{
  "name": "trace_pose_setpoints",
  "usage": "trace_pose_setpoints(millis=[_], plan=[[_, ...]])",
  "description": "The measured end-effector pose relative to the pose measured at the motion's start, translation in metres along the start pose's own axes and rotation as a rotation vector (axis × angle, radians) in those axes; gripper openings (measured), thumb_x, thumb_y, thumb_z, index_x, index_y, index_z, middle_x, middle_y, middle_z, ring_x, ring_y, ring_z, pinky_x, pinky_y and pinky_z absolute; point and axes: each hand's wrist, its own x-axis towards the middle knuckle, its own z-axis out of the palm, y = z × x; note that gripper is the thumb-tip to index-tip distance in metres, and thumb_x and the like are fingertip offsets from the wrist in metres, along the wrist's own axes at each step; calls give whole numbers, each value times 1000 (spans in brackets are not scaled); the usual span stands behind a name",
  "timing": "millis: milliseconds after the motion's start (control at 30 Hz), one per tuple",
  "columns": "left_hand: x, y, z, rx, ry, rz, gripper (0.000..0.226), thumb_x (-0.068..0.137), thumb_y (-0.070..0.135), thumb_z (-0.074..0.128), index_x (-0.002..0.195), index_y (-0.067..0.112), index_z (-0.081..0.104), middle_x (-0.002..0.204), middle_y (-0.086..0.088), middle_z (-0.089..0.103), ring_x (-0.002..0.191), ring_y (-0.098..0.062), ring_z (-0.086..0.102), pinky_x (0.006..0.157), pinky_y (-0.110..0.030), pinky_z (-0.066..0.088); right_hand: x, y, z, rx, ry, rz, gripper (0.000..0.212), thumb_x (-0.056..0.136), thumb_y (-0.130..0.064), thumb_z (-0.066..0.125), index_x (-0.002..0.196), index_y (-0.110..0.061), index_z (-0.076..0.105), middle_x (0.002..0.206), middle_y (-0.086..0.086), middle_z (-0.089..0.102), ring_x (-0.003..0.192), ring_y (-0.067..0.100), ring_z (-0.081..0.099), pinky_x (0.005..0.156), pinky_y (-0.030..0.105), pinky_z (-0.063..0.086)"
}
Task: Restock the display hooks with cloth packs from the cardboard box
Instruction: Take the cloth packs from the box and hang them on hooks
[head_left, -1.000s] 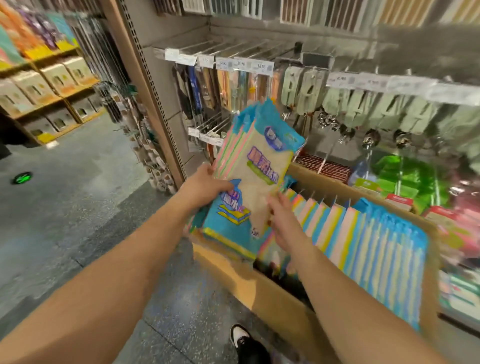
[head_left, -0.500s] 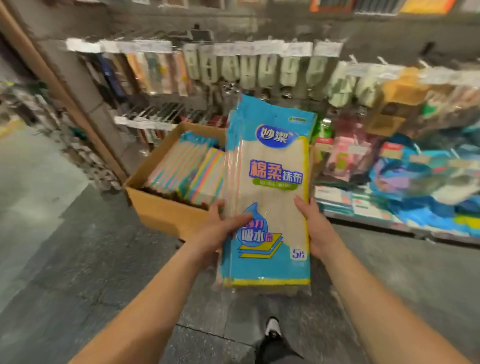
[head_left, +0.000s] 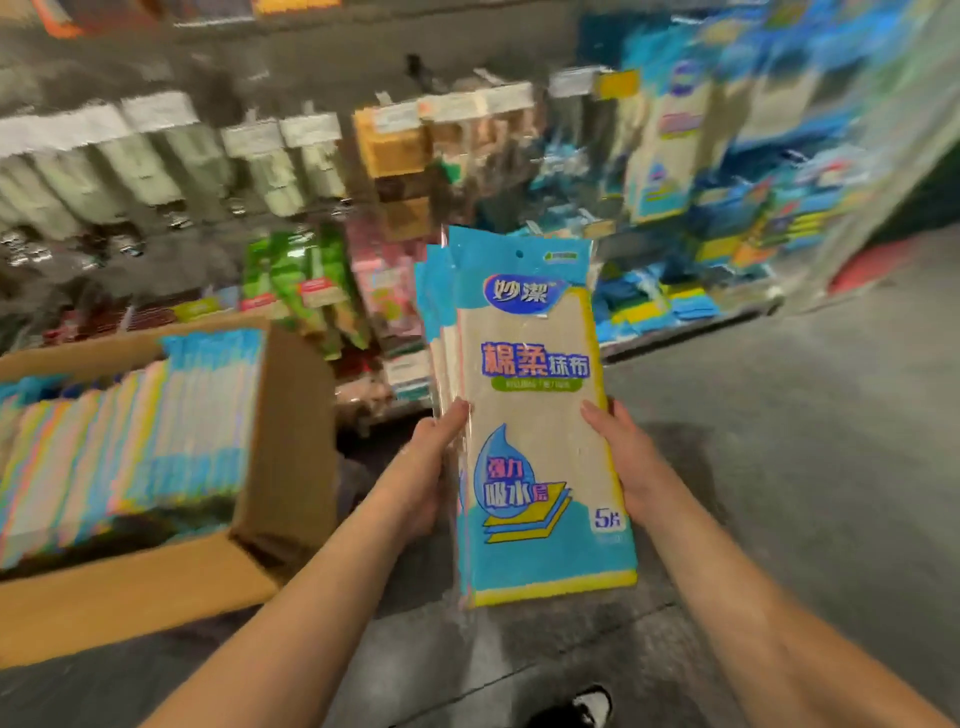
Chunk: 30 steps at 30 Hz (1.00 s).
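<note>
I hold an upright stack of several cloth packs (head_left: 530, 415), blue and beige with a yellow edge and a hang hole at the top. My left hand (head_left: 434, 457) grips the stack's left edge, thumb on the front. My right hand (head_left: 621, 457) grips its right edge. The cardboard box (head_left: 280, 467) stands at the left on the floor, with a row of more packs (head_left: 135, 431) upright in it. Matching blue packs hang on the display hooks (head_left: 670, 140) at the upper right.
Hooks with green, orange and pink goods (head_left: 301, 291) fill the wall ahead, blurred. A low shelf edge (head_left: 691, 327) runs along the bottom of the display. Grey floor (head_left: 805, 441) spreads to the right. My shoe (head_left: 592, 706) shows at the bottom.
The view has swung to the right: the box has slid to the left of the frame and the blue packs on the hooks have come into sight. Both hands keep the same hold on the stack.
</note>
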Motion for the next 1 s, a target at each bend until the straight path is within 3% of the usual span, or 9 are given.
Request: trace_pose_setpoints(millis=[100, 200, 300, 367, 467, 567, 733, 900, 1000], plan=[[42, 9, 87, 37, -147, -16, 117, 50, 76, 84, 143, 14, 46, 132, -10, 66, 120, -33, 65, 105, -56, 48, -4, -44, -79, 33, 90, -67, 55, 81, -37, 68, 130, -20, 51, 112, 12, 73, 98, 33, 71, 76, 45, 57], [76, 19, 164, 44, -224, -5, 113, 50, 69, 85, 142, 15, 46, 128, -9, 69, 115, -31, 68, 96, -49, 54, -7, -82, -142, 92, 178, -125, 51, 84, -33, 66, 131, -17, 53, 118, 16, 70, 106, 37, 67, 82, 48, 58], [101, 27, 233, 48, -302, -27, 97, 65, 64, 81, 143, 20, 46, 128, -7, 70, 115, -31, 68, 100, -52, 52, -8, -115, -194, 140, 243, -156, 61, 77, -37, 69, 133, -17, 56, 121, 17, 69, 110, 38, 66, 89, 51, 55], [122, 31, 274, 71, -367, -39, 76, 79, 59, 73, 141, 21, 51, 126, -7, 70, 114, -30, 68, 99, -50, 53, -6, -135, -226, 166, 289, -158, 56, 79, -37, 69, 131, -18, 60, 119, 15, 70, 108, 36, 67, 88, 48, 56], [152, 43, 331, 102, -448, -47, 60, 78, 49, 62, 131, 23, 60, 116, -2, 75, 104, -23, 73, 87, -42, 58, 1, -166, -271, 199, 339, -152, 32, 94, -33, 59, 122, -19, 64, 112, 14, 73, 103, 35, 69, 89, 49, 55], [194, 52, 381, 68, -505, -90, 54, 80, 45, 60, 128, 19, 63, 117, -8, 74, 102, -26, 73, 83, -43, 61, 20, -200, -312, 209, 360, -155, 27, 98, -32, 53, 119, -20, 65, 109, 13, 74, 97, 32, 72, 86, 48, 55], [284, 77, 475, 0, -557, -105, 52, 81, 38, 61, 126, 13, 64, 112, -14, 75, 94, -29, 75, 70, -40, 62, 80, -269, -381, 179, 420, -189, 25, 98, -29, 54, 121, -22, 63, 104, 9, 76, 86, 26, 74, 69, 38, 59], [371, 122, 568, 32, -595, -128, 61, 83, 42, 64, 137, 14, 60, 126, -16, 69, 109, -35, 69, 80, -45, 61, 135, -353, -445, 147, 440, -240, 27, 99, -26, 55, 126, -26, 60, 113, 7, 73, 102, 30, 71, 85, 48, 57], [408, 150, 617, 40, -602, -126, 58, 82, 40, 66, 134, 14, 62, 122, -17, 71, 105, -34, 71, 77, -45, 62, 162, -397, -480, 143, 464, -267, 29, 99, -24, 54, 127, -24, 58, 114, 7, 73, 102, 29, 71, 90, 51, 56]])
